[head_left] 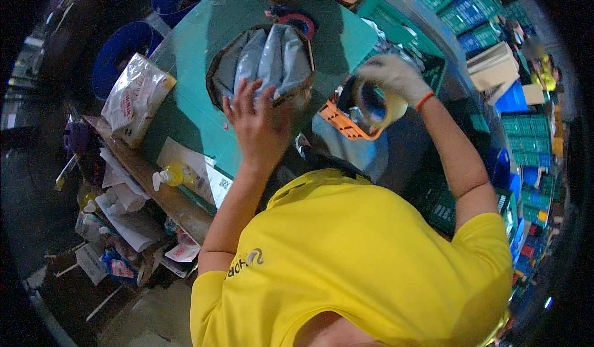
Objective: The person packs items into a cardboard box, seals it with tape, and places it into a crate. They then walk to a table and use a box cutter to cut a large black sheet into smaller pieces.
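Note:
My bare left hand (258, 123) rests with its fingers spread on the near side of an open cardboard box (215, 87). Several grey plastic packages (272, 56) stand packed upright in that box. To the right, my right hand (393, 78), in a pale work glove with an orange cuff edge, is closed around a wide roll of packing tape (397, 109). The roll is held in the air, its dark blue hollow core showing. Beside and below it is an orange slotted plastic piece (346, 123); whether it touches the roll I cannot tell.
The box stands on a green tabletop (192, 87). A red tape roll (300, 22) lies behind it. At left are a white plastic-wrapped pack (133, 102), a spray bottle with yellow liquid (176, 175) and a paper sheet (216, 183). A green crate (396, 22) stands at back right.

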Demonstrator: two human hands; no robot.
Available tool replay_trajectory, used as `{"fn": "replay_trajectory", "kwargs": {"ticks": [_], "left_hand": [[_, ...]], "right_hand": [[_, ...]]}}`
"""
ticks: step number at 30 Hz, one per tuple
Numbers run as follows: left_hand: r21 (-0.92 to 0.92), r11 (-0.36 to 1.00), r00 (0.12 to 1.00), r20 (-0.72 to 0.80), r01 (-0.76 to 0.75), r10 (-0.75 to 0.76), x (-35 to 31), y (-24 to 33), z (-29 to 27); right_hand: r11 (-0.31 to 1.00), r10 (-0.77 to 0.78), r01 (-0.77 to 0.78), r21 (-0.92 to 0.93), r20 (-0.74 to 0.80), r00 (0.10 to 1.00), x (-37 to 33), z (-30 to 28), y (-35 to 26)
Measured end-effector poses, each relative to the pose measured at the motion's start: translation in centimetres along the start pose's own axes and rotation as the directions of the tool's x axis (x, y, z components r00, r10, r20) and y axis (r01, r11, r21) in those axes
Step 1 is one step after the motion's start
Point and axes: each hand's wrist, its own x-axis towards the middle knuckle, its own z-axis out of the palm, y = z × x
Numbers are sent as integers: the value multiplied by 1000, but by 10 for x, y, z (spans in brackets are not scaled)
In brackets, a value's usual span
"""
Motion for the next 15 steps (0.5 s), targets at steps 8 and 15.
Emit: {"fn": "replay_trajectory", "kwargs": {"ticks": [8,15], "left_hand": [[457,888,868,455,-38,-198,30,7,48],[312,938,786,537,154,-308,124,-85,31]], "right_hand": [[-55,633,184,981,-108,766,152,54,131],[952,178,-301,-50,-710,682,153,39,91]]}}
